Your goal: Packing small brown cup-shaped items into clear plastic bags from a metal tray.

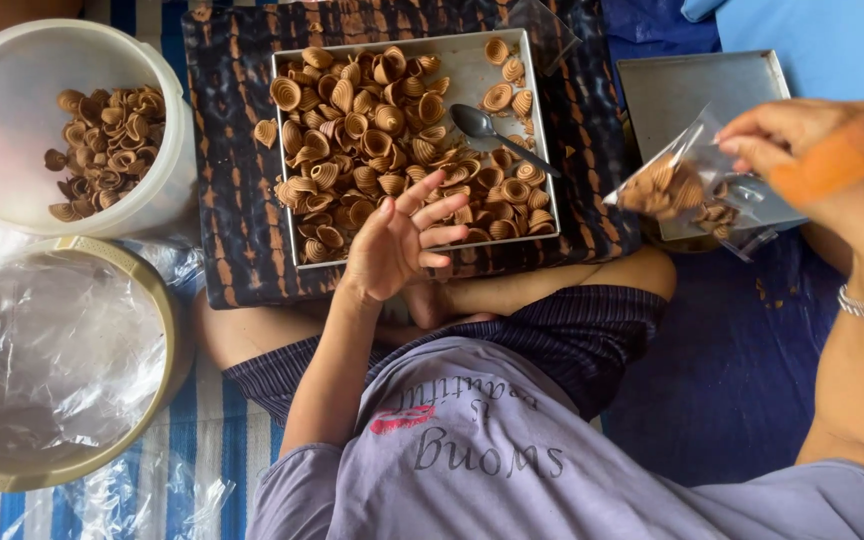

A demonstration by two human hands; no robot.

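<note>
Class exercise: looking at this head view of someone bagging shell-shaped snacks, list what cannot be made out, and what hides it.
- Spoon: its handle tip is buried under snacks in the tray.
- Small clear bag held by the right hand: the count inside is blurred.
- Lined bucket: cut off by the left edge.
- Left hand: covers the snacks beneath it.

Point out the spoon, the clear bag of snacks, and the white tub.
spoon (476,122), head view, on its bowl.
clear bag (674,188), head view, on the filled lower part.
white tub (12,62), head view, on its bare inner wall.
</note>
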